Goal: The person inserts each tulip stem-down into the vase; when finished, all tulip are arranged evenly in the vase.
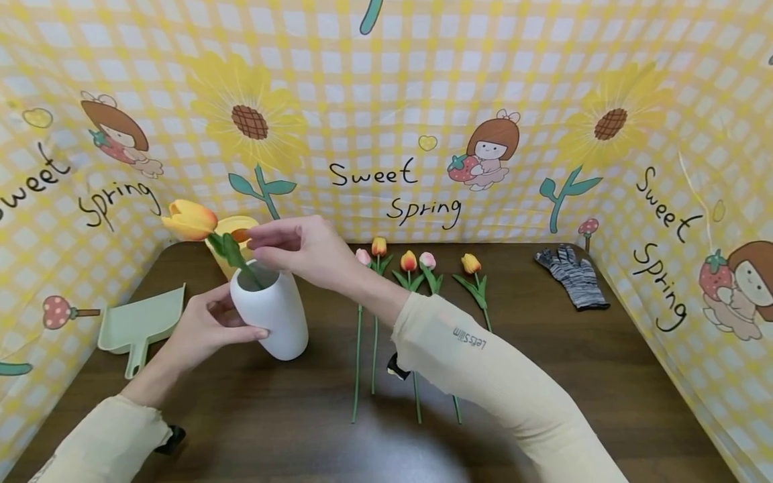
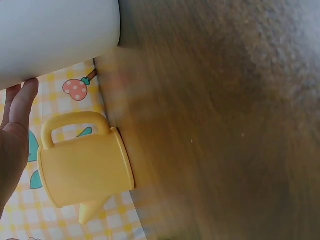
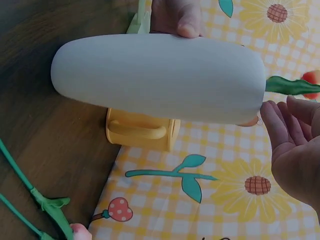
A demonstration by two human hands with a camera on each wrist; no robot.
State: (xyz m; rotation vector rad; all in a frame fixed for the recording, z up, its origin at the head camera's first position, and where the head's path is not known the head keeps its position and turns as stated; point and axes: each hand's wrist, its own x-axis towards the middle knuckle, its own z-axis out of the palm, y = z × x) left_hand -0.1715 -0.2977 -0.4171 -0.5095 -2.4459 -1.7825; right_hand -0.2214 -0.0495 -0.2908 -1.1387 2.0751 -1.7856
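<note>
A white vase (image 1: pixel 272 315) is held by my left hand (image 1: pixel 202 325), its thumb on the near side and fingers behind; in the left wrist view, fingertips (image 2: pixel 31 87) press the vase wall. One yellow-orange tulip (image 1: pixel 192 220) stands in the vase mouth, leaning left, its green leaves at the rim. Beside that rim is my right hand (image 1: pixel 304 251). In the right wrist view its fingers (image 3: pixel 275 120) are fairly straight, near or touching the rim, and pinch nothing visible. The lower stem is hidden inside the vase.
Several pink and orange tulips (image 1: pixel 408 261) lie on the dark wooden table (image 1: pixel 272 422), partly under my right forearm. A yellow watering can (image 2: pixel 85 167) stands behind the vase. A pale green dustpan (image 1: pixel 141 322) lies left; a grey knit glove (image 1: pixel 572 278) lies far right.
</note>
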